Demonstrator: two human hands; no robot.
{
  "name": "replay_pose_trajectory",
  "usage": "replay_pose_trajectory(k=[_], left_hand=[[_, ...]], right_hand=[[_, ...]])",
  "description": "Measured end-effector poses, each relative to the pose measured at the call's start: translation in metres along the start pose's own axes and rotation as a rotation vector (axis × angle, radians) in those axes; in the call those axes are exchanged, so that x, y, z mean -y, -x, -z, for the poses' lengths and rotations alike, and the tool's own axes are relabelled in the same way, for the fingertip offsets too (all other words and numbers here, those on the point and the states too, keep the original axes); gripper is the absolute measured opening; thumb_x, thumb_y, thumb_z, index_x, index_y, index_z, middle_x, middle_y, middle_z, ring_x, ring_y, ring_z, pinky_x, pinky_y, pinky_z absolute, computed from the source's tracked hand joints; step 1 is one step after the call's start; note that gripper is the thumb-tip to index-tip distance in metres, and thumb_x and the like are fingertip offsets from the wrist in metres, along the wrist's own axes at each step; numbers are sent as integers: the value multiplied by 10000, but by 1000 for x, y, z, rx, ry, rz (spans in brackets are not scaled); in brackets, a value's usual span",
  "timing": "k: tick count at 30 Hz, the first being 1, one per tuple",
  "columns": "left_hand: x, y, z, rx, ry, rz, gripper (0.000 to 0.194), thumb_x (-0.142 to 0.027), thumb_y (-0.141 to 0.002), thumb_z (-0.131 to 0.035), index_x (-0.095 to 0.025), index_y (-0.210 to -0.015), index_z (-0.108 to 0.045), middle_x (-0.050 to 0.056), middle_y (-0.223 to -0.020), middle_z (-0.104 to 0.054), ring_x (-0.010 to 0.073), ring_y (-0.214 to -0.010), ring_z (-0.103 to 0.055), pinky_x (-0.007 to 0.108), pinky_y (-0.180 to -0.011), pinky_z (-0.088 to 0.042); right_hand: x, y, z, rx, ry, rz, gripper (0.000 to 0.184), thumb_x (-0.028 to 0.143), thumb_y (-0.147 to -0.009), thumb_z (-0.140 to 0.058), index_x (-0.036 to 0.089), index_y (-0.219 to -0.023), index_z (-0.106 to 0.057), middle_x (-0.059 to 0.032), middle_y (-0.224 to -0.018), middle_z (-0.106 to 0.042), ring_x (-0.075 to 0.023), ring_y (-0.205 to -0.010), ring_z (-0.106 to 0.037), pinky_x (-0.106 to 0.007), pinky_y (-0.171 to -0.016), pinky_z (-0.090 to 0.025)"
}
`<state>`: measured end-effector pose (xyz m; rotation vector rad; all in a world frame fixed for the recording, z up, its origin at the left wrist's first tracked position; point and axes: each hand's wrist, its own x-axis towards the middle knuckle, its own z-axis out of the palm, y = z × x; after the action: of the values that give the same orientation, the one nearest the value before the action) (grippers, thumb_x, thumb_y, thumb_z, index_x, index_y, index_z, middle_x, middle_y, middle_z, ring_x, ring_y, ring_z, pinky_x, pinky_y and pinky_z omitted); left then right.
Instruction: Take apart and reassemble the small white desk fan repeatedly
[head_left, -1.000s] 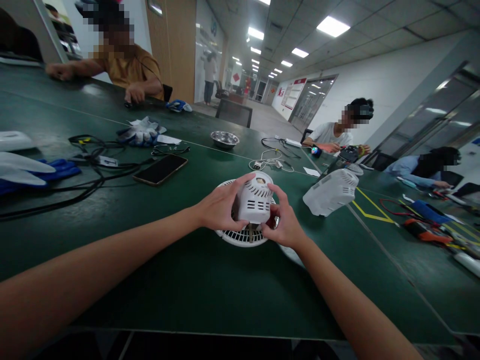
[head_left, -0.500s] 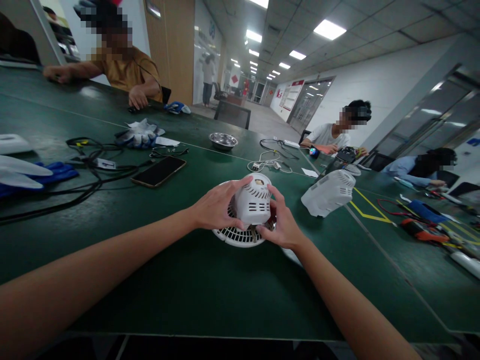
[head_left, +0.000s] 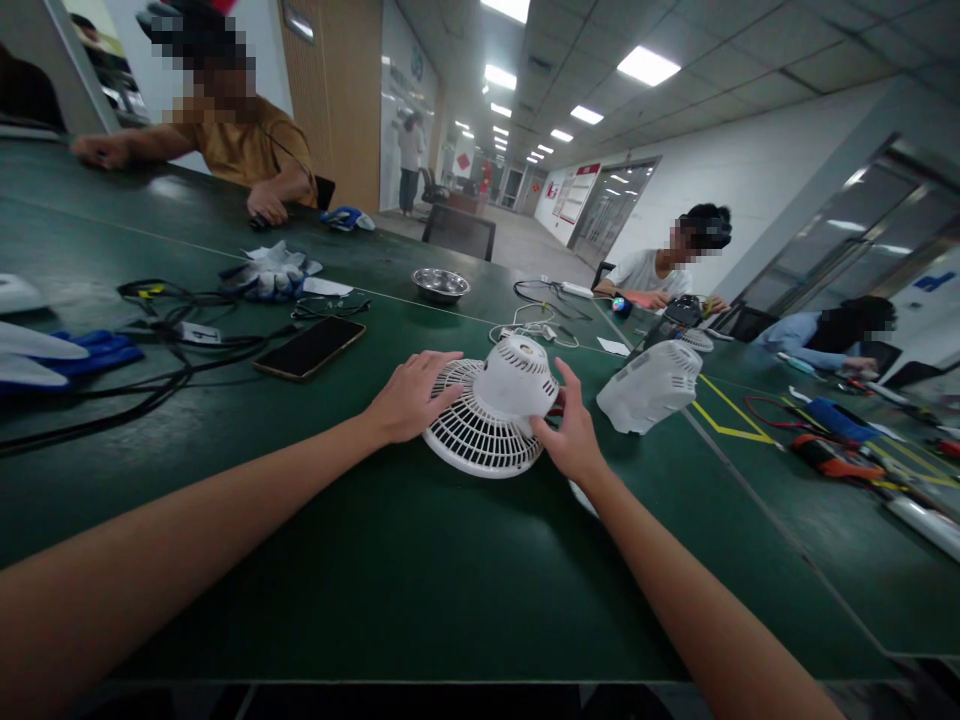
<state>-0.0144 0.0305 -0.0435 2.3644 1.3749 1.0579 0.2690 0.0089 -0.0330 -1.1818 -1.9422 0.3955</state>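
A white fan head lies on the green table [head_left: 420, 580], with its round slotted grille [head_left: 480, 440] at the bottom. On top of the grille sits a white motor cover [head_left: 517, 372] with vent slots, its narrow end up and leaning slightly. My left hand [head_left: 412, 398] is at the grille's left edge, thumb apart from the fingers and off the cover. With thumb in front and fingers along the far side, my right hand [head_left: 568, 425] holds the cover's right lower edge. Something red shows between these fingers. A white piece [head_left: 583, 498] lies partly hidden under my right wrist.
A white fan base housing [head_left: 651, 388] stands to the right. Beyond are a metal bowl [head_left: 441, 285], a phone [head_left: 311, 348], black cables [head_left: 176, 350] and gloves [head_left: 274, 272]. An orange tool [head_left: 836, 457] lies at far right. Several people sit around the tables.
The motor cover, earlier between both hands, has turned and now rests lower on the grille, showing more of it. My left hand has let go and moved left; my right hand stays on it.
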Motion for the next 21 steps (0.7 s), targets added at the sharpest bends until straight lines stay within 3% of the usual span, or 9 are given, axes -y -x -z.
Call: replay_pose_trajectory(k=[3, 6, 9, 13, 16, 21], left_hand=[[20, -4, -3, 52, 87, 174, 545, -549, -954, -384, -171, -1311, -549, 135, -1235, -638, 299, -1108, -612, 477, -929, -472], [33, -4, -4, 74, 160, 229, 544, -571, -940, -410, -179, -1275, -583, 131, -1100, -698, 297, -950, -672, 436, -783, -513], [33, -3, -4, 72, 265, 261, 561, -583, -932, -435, -180, -1288, -590, 122, -1063, -716, 296, -910, -683, 437, -767, -519], [19, -1, 2, -69, 565, 196, 539, -553, -976, -347, -184, -1275, -602, 106, -1210, -680, 281, -1089, -639, 454, -927, -501], [9, -1, 8, -217, 679, 74, 551, -549, -992, -288, -187, -1270, -595, 106, -1247, -655, 264, -1148, -604, 441, -1003, -468], [10, -4, 3, -253, 565, 153, 480, -523, -851, -651, -197, -1204, -623, 96, -1219, -650, 281, -1088, -614, 484, -981, -486]], right_hand=[[-5, -1, 1, 57, -48, -36, 918, 374, -767, -726, 290, -1516, -201, -112, -1227, -634, -313, -1046, -647, -560, -893, -542], [-6, -1, 2, 74, -78, -34, 955, 429, -724, -780, 285, -1495, -236, -128, -1294, -607, -323, -1117, -627, -542, -910, -539], [-6, 0, 3, 60, -86, -56, 966, 453, -682, -814, 268, -1469, -286, -111, -1203, -648, -298, -1019, -662, -517, -878, -554], [-6, 0, 0, -40, -225, -50, 973, 460, -610, -852, 254, -1414, -346, -109, -1285, -607, -304, -1118, -625, -515, -964, -518], [-2, 0, -5, -116, -466, -125, 854, 471, -673, -787, 272, -1385, -361, -103, -1323, -599, -297, -1127, -633, -492, -941, -542], [9, 2, -5, -12, -761, -342, 580, 507, -800, -638, 231, -1294, -509, -82, -1083, -716, -296, -953, -699, -475, -804, -582]])
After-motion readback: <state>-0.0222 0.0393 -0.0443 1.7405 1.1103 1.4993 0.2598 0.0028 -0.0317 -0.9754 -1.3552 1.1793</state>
